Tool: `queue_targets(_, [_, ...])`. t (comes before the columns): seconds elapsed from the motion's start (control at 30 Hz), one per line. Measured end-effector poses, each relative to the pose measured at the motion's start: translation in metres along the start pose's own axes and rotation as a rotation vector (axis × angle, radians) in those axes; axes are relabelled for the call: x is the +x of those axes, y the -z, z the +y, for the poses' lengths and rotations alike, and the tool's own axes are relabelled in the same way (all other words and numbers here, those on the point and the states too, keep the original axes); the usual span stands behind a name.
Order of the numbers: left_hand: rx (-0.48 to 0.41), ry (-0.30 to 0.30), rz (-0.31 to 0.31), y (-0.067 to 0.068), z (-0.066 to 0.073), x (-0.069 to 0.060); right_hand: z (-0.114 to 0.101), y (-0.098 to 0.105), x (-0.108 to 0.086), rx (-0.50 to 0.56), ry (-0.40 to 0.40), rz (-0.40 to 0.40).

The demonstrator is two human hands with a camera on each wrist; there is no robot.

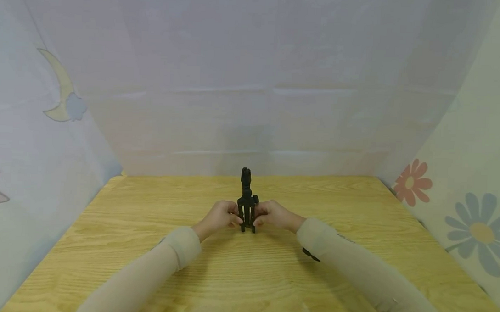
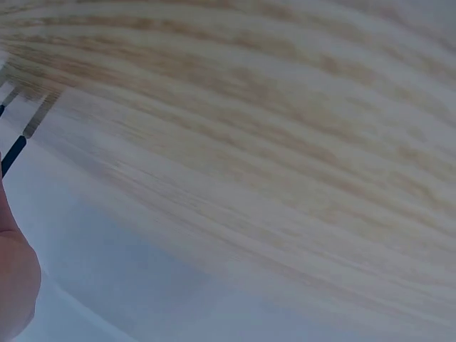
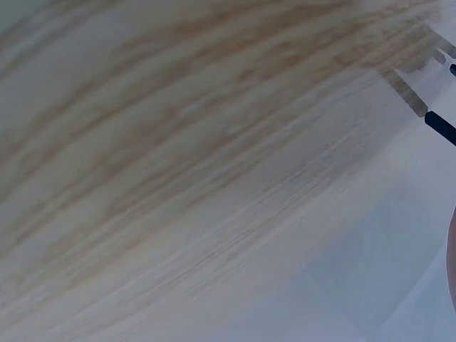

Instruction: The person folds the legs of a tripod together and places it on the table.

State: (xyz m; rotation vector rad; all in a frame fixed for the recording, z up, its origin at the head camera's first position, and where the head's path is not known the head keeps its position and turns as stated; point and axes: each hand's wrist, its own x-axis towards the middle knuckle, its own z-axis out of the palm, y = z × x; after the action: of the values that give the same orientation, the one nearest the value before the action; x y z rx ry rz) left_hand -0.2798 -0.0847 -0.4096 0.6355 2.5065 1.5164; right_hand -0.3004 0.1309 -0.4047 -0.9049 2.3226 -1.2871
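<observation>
A small black tripod-like stand (image 1: 246, 199) is upright over the middle of the table in the head view, its legs pointing down. My left hand (image 1: 221, 215) pinches its left side near the legs, and my right hand (image 1: 276, 214) pinches the right side. In the left wrist view a dark leg tip (image 2: 14, 153) shows beside part of my left hand (image 2: 16, 285). A dark leg (image 3: 440, 127) also shows in the right wrist view, with an edge of my right hand (image 3: 452, 263). Whether the legs touch the table, I cannot tell.
The wood-grain table (image 1: 246, 275) has a pale cloth wall (image 1: 252, 82) behind it. Patterned cloth with a moon (image 1: 63, 87) hangs at the left, and cloth with flowers (image 1: 482, 233) at the right. A small dark object (image 1: 311, 255) shows below the right sleeve.
</observation>
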Motion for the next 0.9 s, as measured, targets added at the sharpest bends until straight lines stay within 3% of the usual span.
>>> queue_targets(0.4, [-0.022, 0.0, -0.015, -0.001, 0.001, 0.002, 0.001, 0.003, -0.003, 0.007, -0.027, -0.013])
queue_targets(0.9, [-0.055, -0.001, -0.006, -0.003, 0.003, 0.001, 0.011, 0.008, 0.001, 0.092, -0.033, -0.031])
